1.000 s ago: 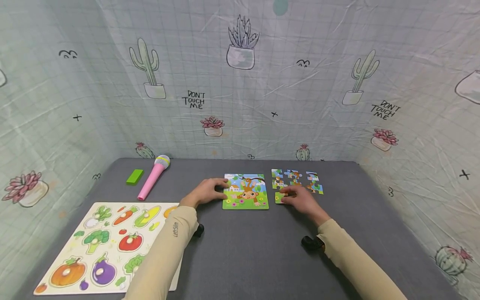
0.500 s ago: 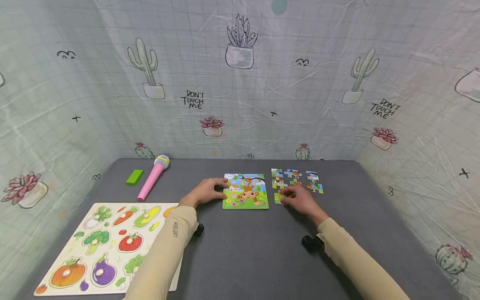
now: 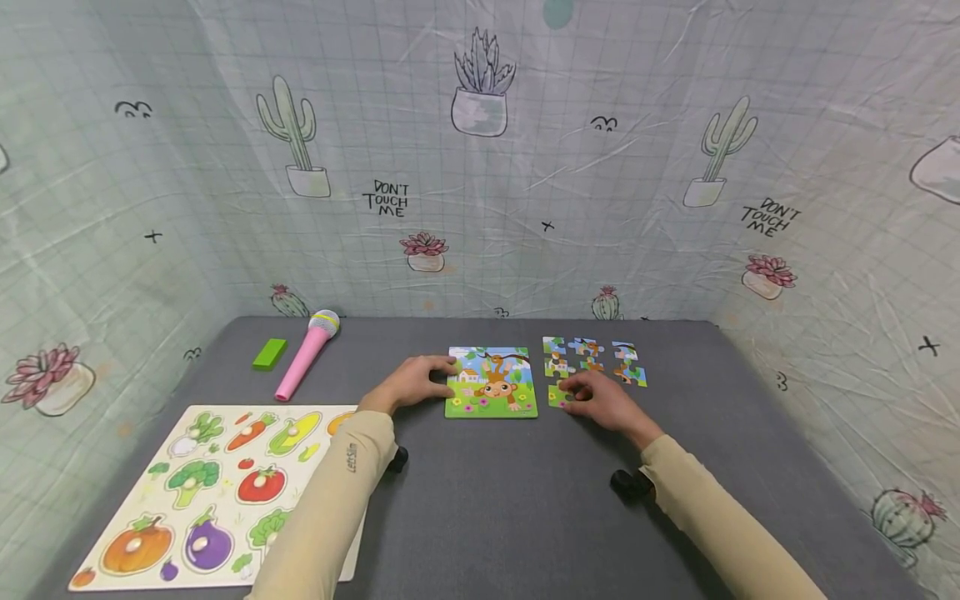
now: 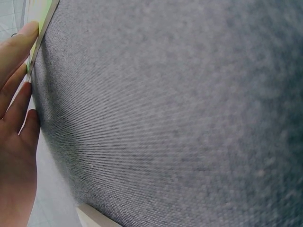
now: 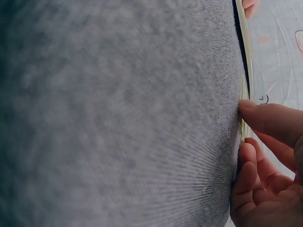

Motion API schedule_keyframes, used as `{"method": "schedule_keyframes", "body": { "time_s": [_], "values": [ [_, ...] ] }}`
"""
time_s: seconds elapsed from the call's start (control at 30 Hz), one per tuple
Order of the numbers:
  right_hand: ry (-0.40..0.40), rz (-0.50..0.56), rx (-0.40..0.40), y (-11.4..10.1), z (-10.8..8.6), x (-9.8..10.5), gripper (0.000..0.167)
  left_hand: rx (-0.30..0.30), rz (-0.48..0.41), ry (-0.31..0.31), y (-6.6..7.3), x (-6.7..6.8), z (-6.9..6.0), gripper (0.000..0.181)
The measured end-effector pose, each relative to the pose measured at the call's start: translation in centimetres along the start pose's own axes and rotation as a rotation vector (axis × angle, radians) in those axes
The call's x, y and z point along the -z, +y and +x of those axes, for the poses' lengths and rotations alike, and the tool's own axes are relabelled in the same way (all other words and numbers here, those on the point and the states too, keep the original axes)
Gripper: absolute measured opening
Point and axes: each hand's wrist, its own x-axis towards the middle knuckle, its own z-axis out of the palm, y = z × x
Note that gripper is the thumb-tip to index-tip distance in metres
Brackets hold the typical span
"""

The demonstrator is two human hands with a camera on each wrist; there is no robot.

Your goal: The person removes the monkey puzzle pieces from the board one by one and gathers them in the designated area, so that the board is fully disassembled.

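Observation:
A square monkey jigsaw puzzle [image 3: 491, 387] lies flat in the middle of the grey table. My left hand [image 3: 408, 383] rests at its left side, thumb and fingers spread apart on the edge; the left wrist view shows the thumb against the puzzle's rim. To the right of it, my right hand [image 3: 606, 403] pinches a green jigsaw piece [image 3: 555, 397] down at table level. In the right wrist view the thumb touches the thin edge of that piece, and the other fingers are curled. Several loose jigsaw pieces [image 3: 555, 346] lie just beyond the right hand, partly hidden by it.
A white vegetable peg board [image 3: 225, 446] covers the table's left front, partly under the left sleeve [image 3: 330, 508]. Behind it lie a pink toy microphone [image 3: 303, 362] and a green block [image 3: 269, 354]. A patterned cloth [image 3: 480, 183] encloses the back and sides.
The right wrist and forearm have shifted slightly to the right, while the fingers stay at the green jigsaw piece. The left hand and the monkey puzzle have not visibly moved.

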Motion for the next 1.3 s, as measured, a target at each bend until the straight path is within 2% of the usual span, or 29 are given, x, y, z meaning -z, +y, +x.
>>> {"method": "schedule_keyframes", "body": {
  "time_s": [0.4, 0.53, 0.67, 0.83, 0.97, 1.2, 1.3],
  "values": [
    [0.009, 0.012, -0.008, -0.3, 0.2, 0.1, 0.034, 0.001, 0.001, 0.000, 0.2, 0.2, -0.2, 0.044],
    [0.012, 0.057, 0.002, -0.9, 0.6, 0.2, 0.037, 0.000, -0.003, 0.002, 0.4, 0.2, -0.3, 0.044],
    [-0.020, 0.131, 0.009, -2.2, 1.1, -0.1, 0.038, 0.003, -0.011, 0.005, 0.6, 0.1, -0.3, 0.044],
    [-0.069, 0.206, 0.018, -4.6, 1.6, -1.3, 0.040, -0.009, -0.023, 0.007, 0.6, -0.1, -0.6, 0.043],
    [-0.087, 0.211, 0.056, -5.9, 2.3, -2.5, 0.041, -0.025, -0.026, 0.016, 0.5, -0.3, -0.6, 0.044],
    [-0.082, 0.245, -0.016, -6.5, 3.7, -4.4, 0.037, -0.013, -0.024, 0.012, 0.6, -0.2, -0.7, 0.046],
    [-0.069, 0.248, -0.020, -6.4, 3.9, -4.8, 0.036, -0.024, -0.018, 0.012, 0.6, -0.2, -0.7, 0.046]
  ]
}}
